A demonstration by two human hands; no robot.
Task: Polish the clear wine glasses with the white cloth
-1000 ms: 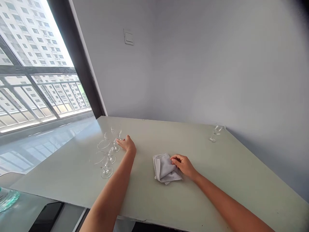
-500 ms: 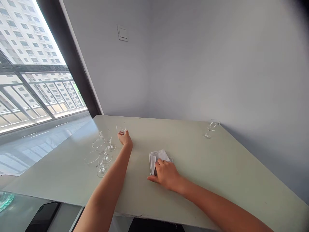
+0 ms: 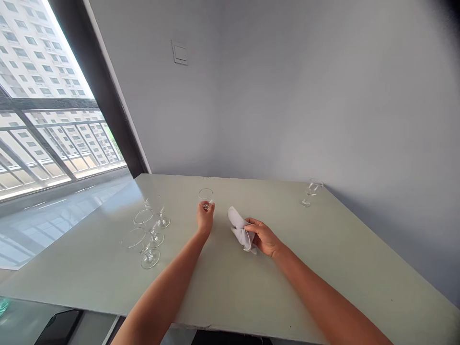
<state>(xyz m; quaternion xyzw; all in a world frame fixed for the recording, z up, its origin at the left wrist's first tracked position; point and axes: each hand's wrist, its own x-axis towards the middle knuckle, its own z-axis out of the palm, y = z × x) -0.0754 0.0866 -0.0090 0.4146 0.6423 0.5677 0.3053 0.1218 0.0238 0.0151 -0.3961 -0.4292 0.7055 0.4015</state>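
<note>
My left hand (image 3: pixel 205 219) is closed around the lower part of a small clear stemmed glass (image 3: pixel 206 194), whose rim faces up; the fingers hide its stem and foot. To the right, my right hand (image 3: pixel 264 236) grips a bunched white cloth (image 3: pixel 241 230) between thumb and fingers, with the cloth's folds hanging toward the left. A short gap separates the cloth from the held glass. Left of my left forearm stand three more stemmed glasses in a row: a near glass (image 3: pixel 150 258), a middle glass (image 3: pixel 157 237) and a far glass (image 3: pixel 164 221).
Another stemmed glass (image 3: pixel 312 189) stands alone near the far right corner of the pale table (image 3: pixel 309 273). A black phone (image 3: pixel 59 327) lies on a lower surface at bottom left, with a greenish glass item (image 3: pixel 3 305) beside it. Grey walls (image 3: pixel 273 96) border the table's far and right sides.
My left hand has moved right with its glass, away from the row. My right hand has picked the cloth up from the tabletop and bunched it.
</note>
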